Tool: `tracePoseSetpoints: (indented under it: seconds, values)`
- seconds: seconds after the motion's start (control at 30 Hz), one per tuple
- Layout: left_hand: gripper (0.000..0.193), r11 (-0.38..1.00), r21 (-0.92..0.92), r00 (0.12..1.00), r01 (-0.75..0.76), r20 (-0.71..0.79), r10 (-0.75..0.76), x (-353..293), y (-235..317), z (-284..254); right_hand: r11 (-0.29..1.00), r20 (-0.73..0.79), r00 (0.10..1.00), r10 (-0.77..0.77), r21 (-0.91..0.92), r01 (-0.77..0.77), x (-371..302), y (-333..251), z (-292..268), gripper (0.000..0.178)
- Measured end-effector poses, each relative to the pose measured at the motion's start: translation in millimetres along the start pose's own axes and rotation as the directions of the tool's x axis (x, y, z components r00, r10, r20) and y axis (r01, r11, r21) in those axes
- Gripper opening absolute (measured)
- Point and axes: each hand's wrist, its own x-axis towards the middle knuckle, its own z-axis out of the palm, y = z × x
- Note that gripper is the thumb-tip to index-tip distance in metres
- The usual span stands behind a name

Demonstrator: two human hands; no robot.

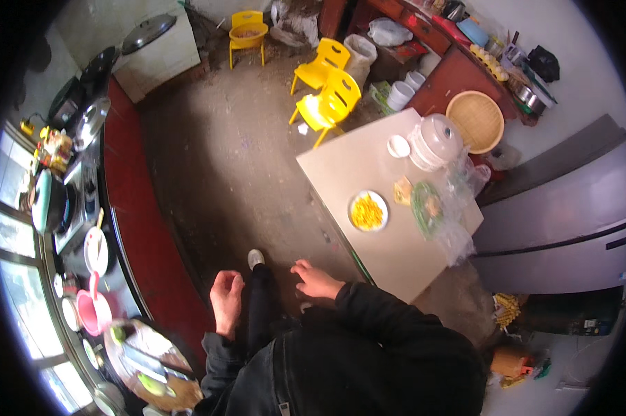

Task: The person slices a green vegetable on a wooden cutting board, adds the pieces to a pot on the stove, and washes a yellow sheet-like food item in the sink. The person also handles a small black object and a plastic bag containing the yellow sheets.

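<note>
The white plate (pixel 385 211), one in number, holds a heap of yellow food (pixel 366 210) and sits on the pale tabletop (pixel 396 263), ahead of the right hand (pixel 318 281) and to its right. That hand holds nothing visible, its fingers loosely parted beside the tabletop's near-left edge. The left hand (pixel 227 298) has its fingers curled inward; nothing shows in it, and I cannot tell how fully it is closed.

Also on the tabletop are one small white bowl (pixel 398 146), one stack of white dishes under a domed cover (pixel 442 134), one green dish (pixel 427 210) and some clear plastic bags.

Three yellow chairs stand on the dark, worn floor (pixel 223 159): two close together just beyond the tabletop, one farther back with a single basin (pixel 248 32) on its seat. Two white tubs stand near the pair.

Along the left runs a red-fronted kitchen unit (pixel 136 208) beneath bright windows. It carries one pink saucepan (pixel 91 315), one wok on a stove and one round chopping board with a blade and green vegetables. One grey fridge (pixel 562 208) stands to the right.
</note>
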Motion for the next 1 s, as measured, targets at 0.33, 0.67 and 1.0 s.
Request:
tracePoseSetpoints:
  seconds: [0.33,0.67,1.0]
  values:
    - [0.012,1.0,0.029,0.99,-0.012,-0.138,0.016,267.9,57.4,-77.7,0.966,-0.245,0.958,-0.147,0.171,0.192,237.0,-52.7,-137.9,0.041]
    - [0.016,0.914,0.299,0.921,-0.276,0.355,0.163,494.4,168.6,80.8,0.973,-0.615,0.765,0.189,0.224,-0.061,305.0,31.6,-294.3,0.023]
    - [0.016,0.913,0.324,0.816,-0.249,0.577,0.017,655.3,252.5,202.8,0.944,-0.857,0.399,0.325,0.267,-0.196,369.6,99.6,-448.3,0.024]
